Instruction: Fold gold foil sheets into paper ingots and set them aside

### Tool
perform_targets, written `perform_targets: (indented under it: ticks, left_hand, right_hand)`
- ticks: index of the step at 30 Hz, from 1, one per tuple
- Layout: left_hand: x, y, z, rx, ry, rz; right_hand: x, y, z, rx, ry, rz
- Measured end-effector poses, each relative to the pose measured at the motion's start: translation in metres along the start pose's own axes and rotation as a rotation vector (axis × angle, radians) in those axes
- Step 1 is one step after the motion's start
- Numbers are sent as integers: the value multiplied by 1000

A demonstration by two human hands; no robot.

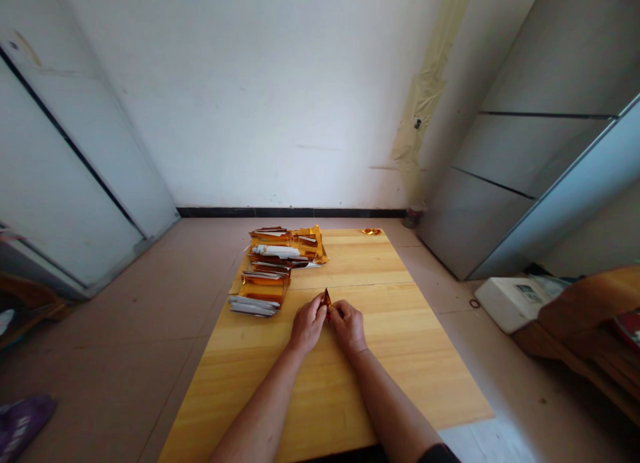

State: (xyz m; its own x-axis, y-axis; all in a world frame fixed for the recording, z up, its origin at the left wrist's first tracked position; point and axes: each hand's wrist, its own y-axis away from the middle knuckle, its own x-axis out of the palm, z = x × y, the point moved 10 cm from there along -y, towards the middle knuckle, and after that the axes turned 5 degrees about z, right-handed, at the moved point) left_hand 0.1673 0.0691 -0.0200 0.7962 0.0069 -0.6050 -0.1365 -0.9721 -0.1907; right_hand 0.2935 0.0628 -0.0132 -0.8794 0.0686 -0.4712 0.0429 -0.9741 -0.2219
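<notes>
Over the middle of the wooden table, my left hand and my right hand meet around a small piece of gold foil paper. Its pointed tip sticks up between my fingers; the lower part is hidden by them. Both hands are closed, pinching the paper from either side. To the left of my hands lie stacks of gold foil paper with white edges. Further back are more gold sheets, some showing white sides. A small folded gold foil piece rests at the far right corner.
A white wall with a dark baseboard stands behind the table. At the right are a grey refrigerator, a white box and wooden furniture. A purple item lies on the floor at lower left.
</notes>
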Motion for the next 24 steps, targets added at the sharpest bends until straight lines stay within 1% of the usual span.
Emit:
perform_targets:
  ticks: [3,7,11,14,17,24]
  left_hand:
    - [0,1,0,-5,-6,-4]
    - [-4,4,-1,-21,16,-53]
    - [-7,7,-8,-6,-122,-102]
    - [-5,7,-18,57,-240,-96]
    - [-3,7,-22,91,-331,-86]
    - [-3,8,-24,118,-382,-115]
  right_hand:
    - [-1,0,0,-5,7,-14]
    - [-2,0,-1,4,-11,-20]
    - [-5,0,-2,23,1,-48]
    - [-8,0,-2,27,11,-77]
    - [-9,-1,-2,35,12,-82]
    - [-8,-1,-4,48,21,-81]
